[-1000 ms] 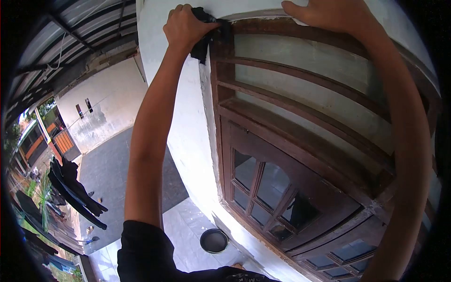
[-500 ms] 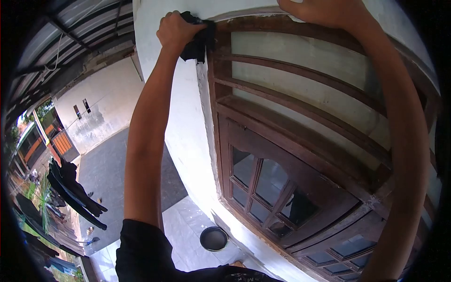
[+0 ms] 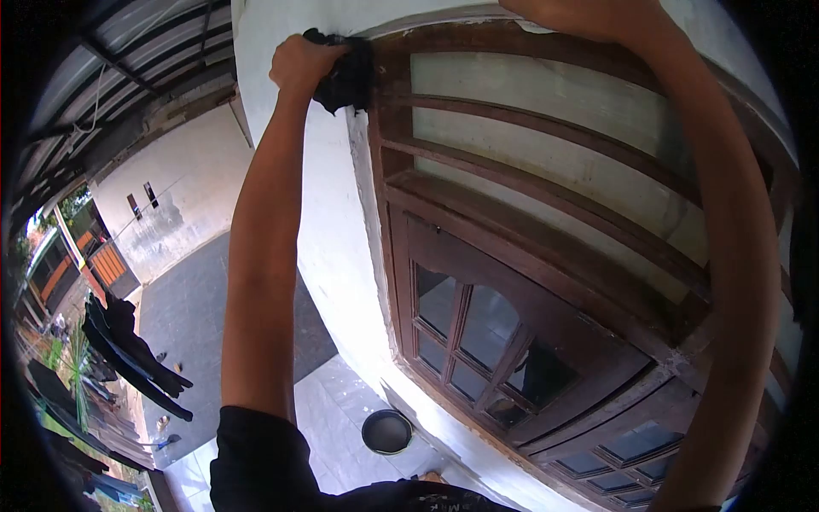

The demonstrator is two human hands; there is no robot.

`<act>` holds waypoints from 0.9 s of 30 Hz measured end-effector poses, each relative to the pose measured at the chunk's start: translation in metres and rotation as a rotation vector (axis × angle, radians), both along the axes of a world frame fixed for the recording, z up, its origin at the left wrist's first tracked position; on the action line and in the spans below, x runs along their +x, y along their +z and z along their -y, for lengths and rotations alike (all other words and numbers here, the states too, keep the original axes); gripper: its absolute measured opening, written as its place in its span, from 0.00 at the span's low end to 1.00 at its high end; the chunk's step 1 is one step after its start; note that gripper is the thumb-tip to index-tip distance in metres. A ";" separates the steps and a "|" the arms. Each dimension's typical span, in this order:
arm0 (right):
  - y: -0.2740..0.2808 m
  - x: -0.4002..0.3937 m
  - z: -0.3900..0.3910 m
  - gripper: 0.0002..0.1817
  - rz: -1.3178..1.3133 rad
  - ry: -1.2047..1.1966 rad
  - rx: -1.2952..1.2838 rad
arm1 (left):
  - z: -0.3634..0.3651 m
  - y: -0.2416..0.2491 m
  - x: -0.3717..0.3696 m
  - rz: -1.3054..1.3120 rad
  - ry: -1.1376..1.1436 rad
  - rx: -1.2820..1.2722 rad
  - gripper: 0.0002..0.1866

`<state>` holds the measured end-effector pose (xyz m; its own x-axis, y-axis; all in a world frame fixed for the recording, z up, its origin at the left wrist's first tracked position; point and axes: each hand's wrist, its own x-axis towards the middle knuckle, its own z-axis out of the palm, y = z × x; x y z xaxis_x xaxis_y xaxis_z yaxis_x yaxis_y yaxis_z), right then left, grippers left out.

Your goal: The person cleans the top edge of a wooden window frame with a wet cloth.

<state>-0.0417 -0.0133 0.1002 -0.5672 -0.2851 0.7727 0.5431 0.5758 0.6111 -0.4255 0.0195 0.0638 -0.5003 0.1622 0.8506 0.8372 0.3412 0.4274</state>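
Observation:
My left hand (image 3: 299,64) is closed around a bunched black cloth (image 3: 345,81). The cloth is pressed against the white wall (image 3: 328,188) and the upper left corner of the brown wooden window frame (image 3: 388,94). Higher up on the right, my right hand (image 3: 589,15) lies against the top beam of the frame, partly cut off by the edge of the view. Its thumb side is stretched out, and no object shows in it; the other fingers are hidden.
Brown window shutters with glass panes (image 3: 486,333) sit below the slatted vent (image 3: 546,145). A black bucket (image 3: 386,432) stands on the grey tiled floor (image 3: 328,410). Dark clothes (image 3: 132,350) hang at the left, beneath a metal roof (image 3: 128,77).
My left hand and the black cloth have shifted slightly left and down at the frame's corner. The right hand has stayed nearly in place, and the view has tilted a little.

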 end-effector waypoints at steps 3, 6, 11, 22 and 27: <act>0.002 0.000 -0.005 0.24 0.024 0.006 0.037 | 0.002 0.003 0.008 -0.070 0.015 -0.040 0.45; 0.014 -0.001 -0.007 0.24 0.035 -0.013 -0.099 | 0.001 0.003 0.020 -0.189 0.068 0.005 0.44; 0.011 -0.001 -0.009 0.23 0.022 0.012 -0.040 | 0.005 0.004 0.044 -0.390 -0.106 0.100 0.42; 0.019 -0.002 -0.022 0.23 0.036 0.032 -0.108 | -0.014 -0.019 -0.021 0.166 -0.134 0.123 0.38; 0.013 -0.001 -0.011 0.22 0.008 0.043 -0.077 | 0.003 -0.061 0.010 0.263 -0.663 0.484 0.27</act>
<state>-0.0422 -0.0026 0.1135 -0.5616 -0.2494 0.7889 0.5120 0.6442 0.5682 -0.4157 0.0161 0.0031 -0.6207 0.1398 0.7715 0.6526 -0.4533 0.6072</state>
